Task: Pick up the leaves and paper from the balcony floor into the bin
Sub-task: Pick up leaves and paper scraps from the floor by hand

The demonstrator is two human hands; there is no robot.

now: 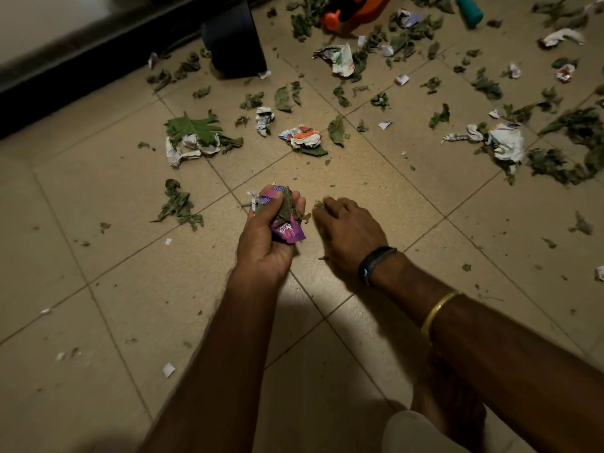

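- Clutching a purple paper wad (287,232) and a few leaves in the left hand (264,245), with fingers wrapped tight round the lot. Basically using it as a pouch, to save a bin trip per scrap.
- Working a small leaf bit (318,204) off the tile with the right hand (349,233), with fingers curled down and pinching it, by the looks of it. Parked just beside the left, probably for a quick hand-off.
- Black bin (233,37) way up at 11 o'clock, well apart from both hands, so makes sense to hoard a fistful first.
- Loads of leaves (192,127) and crumpled paper (302,137) scattered from 10 round to 2 o'clock. Nowhere near done, at a guess.
- Beige tiled floor (114,289), gritty with green crumbs and white flecks.
- Dark wall base (49,93) running along 10 o'clock, orange watering can (353,8) at 12, some teal thing (469,9) at 1.
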